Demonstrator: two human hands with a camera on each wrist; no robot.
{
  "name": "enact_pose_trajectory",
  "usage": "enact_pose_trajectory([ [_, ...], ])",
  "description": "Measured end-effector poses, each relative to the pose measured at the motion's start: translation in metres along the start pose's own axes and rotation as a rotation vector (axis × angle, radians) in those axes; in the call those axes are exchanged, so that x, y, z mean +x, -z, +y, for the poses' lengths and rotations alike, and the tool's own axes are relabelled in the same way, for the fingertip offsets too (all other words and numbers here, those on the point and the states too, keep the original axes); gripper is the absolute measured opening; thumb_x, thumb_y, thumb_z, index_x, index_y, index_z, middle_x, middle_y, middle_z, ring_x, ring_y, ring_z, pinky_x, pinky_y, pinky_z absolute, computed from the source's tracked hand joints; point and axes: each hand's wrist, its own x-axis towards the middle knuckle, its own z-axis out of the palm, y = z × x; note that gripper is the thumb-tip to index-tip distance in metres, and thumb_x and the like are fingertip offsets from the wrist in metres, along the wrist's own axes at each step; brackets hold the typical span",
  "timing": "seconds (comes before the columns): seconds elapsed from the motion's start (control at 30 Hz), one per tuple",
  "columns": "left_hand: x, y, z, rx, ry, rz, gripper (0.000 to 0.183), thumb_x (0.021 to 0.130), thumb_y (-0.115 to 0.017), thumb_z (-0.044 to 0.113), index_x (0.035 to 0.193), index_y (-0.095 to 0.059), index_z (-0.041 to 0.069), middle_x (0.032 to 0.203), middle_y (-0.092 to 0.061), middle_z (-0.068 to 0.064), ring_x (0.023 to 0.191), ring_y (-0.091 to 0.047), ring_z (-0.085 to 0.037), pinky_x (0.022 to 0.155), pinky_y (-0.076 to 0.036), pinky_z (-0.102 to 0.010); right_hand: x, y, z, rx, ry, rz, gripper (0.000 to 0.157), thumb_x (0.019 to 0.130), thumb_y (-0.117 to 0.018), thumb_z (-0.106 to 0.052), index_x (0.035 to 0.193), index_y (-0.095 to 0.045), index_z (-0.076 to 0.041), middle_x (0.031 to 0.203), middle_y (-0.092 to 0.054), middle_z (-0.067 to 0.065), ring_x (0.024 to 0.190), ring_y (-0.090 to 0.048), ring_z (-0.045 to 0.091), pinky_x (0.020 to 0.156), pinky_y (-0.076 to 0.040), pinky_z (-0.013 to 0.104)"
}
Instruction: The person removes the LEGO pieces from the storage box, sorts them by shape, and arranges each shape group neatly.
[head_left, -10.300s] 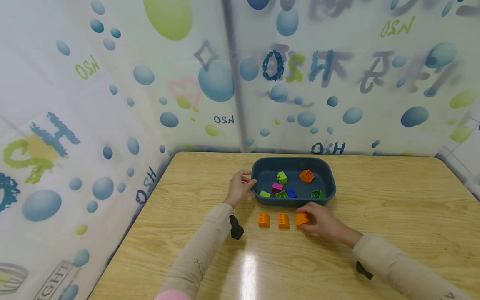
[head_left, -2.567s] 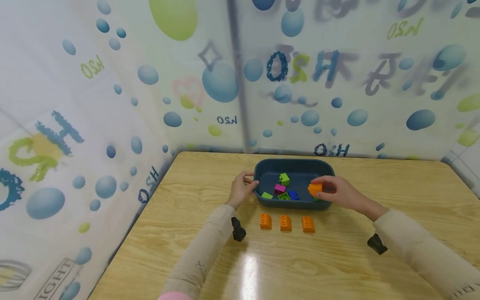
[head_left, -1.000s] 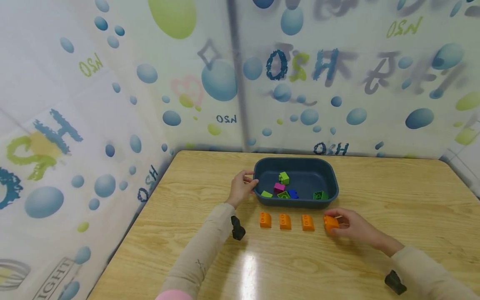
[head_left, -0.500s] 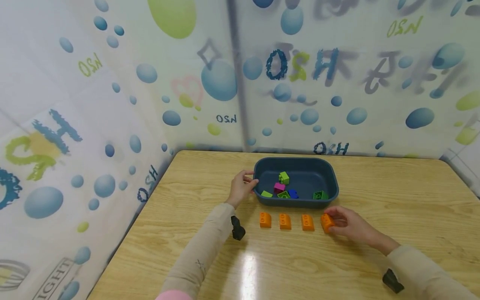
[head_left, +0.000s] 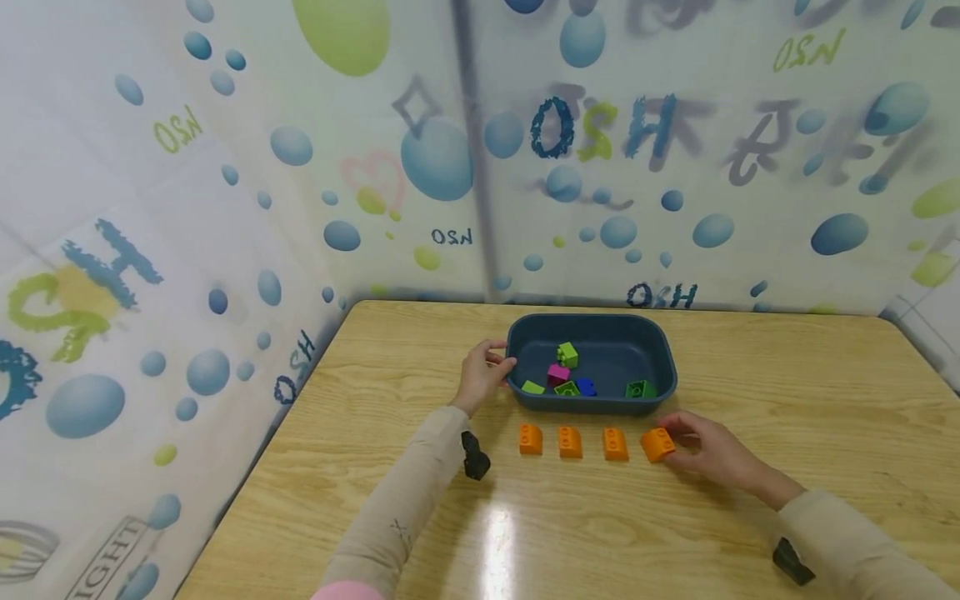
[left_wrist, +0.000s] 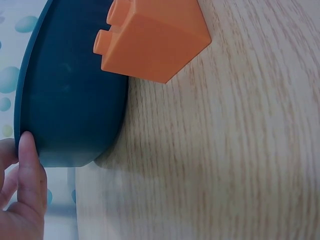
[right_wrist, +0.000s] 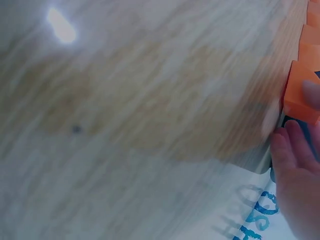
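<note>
An orange block (head_left: 657,445) was pinched between thumb and fingers of the right hand (head_left: 705,450), just right of the lower middle of the head view. It was set askew to the three other orange blocks (head_left: 571,442) spaced out in a row to its left; whether its underside met the tabletop (head_left: 600,533) could not be told. A slip of the fingertips would, in all likelihood, leave it tipped on its side or crooked, and a push too far left could see the nearest neighbour knocked out of line.

Just above the row, a dark blue box (head_left: 588,406) was touched at its left end by the left hand (head_left: 480,377), its thumb and forefinger laid loosely against the rim. If that end were pressed hard, the box might be slid sideways; if it were drawn downward in the frame, the row might be struck by its front wall.

Inside, a lime block (head_left: 567,356), a pink block (head_left: 557,375), a blue block (head_left: 586,387) and two low lime pieces (head_left: 532,388) were gathered at the left, with a dark green block (head_left: 640,390) at the lower right. Behind everything, a bubble-patterned sheet (head_left: 360,275) was hung.
</note>
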Motion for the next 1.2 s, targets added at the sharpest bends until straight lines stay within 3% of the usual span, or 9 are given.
enact_pose_trajectory([
  [0.57,0.001,0.0003,0.0013,-0.02,0.012,-0.008,0.035,0.082,-0.062,0.005,0.115,-0.053,-0.003,0.08,-0.054,-0.013,0.054,-0.054,-0.013,0.058,-0.054,-0.043,-0.0056,0.0016,0.0027,-0.01,0.029,0.068,0.046,0.072,-0.073,-0.008,0.107,-0.051,0.01,0.103,-0.056,0.019,0.092,-0.055,0.034,0.076,-0.05,0.04],
  [0.87,0.0015,0.0004,0.001,-0.017,0.016,-0.006,0.035,0.082,-0.062,0.005,0.115,-0.053,-0.003,0.08,-0.053,-0.012,0.054,-0.053,-0.013,0.058,-0.054,-0.043,-0.0049,-0.0003,-0.0038,-0.07,-0.049,0.131,0.037,0.075,-0.071,-0.014,0.101,-0.054,0.006,0.089,-0.059,0.007,0.075,-0.057,0.015,0.063,-0.051,0.023],
  [1.03,0.0016,0.0006,0.0003,-0.018,0.019,-0.017,0.035,0.083,-0.062,0.005,0.116,-0.053,-0.002,0.08,-0.053,-0.012,0.054,-0.053,-0.013,0.058,-0.054,-0.042,-0.0031,-0.0022,-0.0042,-0.067,-0.084,0.136,0.031,0.077,-0.069,-0.013,0.098,-0.056,0.004,0.086,-0.058,0.006,0.072,-0.055,0.012,0.061,-0.05,0.021],
  [1.2,0.0015,0.0007,0.0007,-0.028,0.02,-0.014,0.035,0.082,-0.062,0.005,0.116,-0.053,-0.003,0.08,-0.053,-0.013,0.054,-0.053,-0.013,0.059,-0.054,-0.044,-0.0013,-0.0007,-0.0044,-0.044,-0.061,0.104,0.026,0.078,-0.067,-0.009,0.099,-0.057,0.004,0.088,-0.059,0.007,0.073,-0.055,0.009,0.062,-0.05,0.022],
])
